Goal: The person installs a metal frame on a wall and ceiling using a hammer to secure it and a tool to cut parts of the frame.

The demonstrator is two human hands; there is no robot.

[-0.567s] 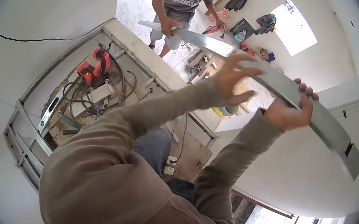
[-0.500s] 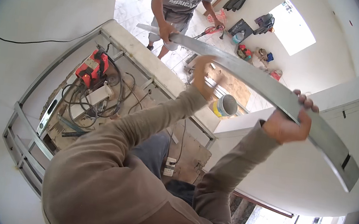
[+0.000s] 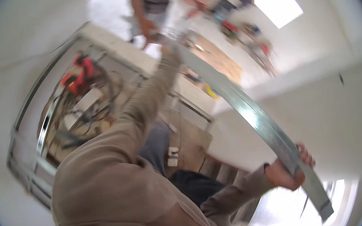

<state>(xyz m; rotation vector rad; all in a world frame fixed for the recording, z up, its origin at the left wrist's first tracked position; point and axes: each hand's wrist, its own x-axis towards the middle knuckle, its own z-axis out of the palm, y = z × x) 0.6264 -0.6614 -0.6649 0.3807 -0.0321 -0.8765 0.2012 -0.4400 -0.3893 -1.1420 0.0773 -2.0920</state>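
Slanting from upper centre to lower right, the metal bar is clasped near one end by the right hand, while the left hand, grip too blurred to tell, probably steadies its length.

The right hand is closed around a long grey metal bar, close to its right end. The left hand is at the far left part of the bar; blur hides its grip. Just beyond is a co-worker's hand. At left, a red machine lies inside a metal frame.
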